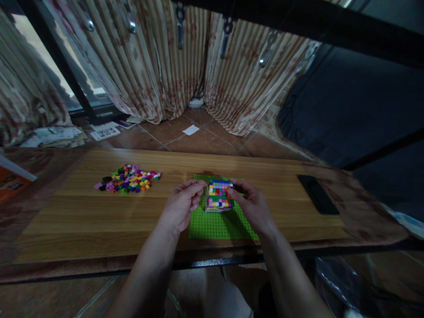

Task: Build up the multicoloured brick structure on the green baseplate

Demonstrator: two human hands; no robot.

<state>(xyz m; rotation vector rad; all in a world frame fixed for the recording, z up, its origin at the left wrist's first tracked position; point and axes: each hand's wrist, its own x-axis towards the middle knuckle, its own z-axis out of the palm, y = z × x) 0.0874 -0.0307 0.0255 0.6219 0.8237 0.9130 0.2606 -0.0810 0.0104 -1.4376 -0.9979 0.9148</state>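
Note:
A multicoloured block built from small toy bricks [218,198] stands on a green studded baseplate [215,226]. Its top shows rows of white, pink, green, red, yellow and blue studs. My right hand [253,205] grips the block's right side, thumb over the top right edge and index finger at the far right corner. At the block's left edge, my left hand [180,203] is closed, thumb and index finger pinched together by the far left corner. A speck of yellow shows by its curled fingers, too small to name.
A loose heap of coloured bricks [130,180] lies on the wooden board [82,221] to the left. A black phone [318,194] rests toward the board's right end. Beyond the board are papers [54,136] on the tiled floor and striped curtains [159,57].

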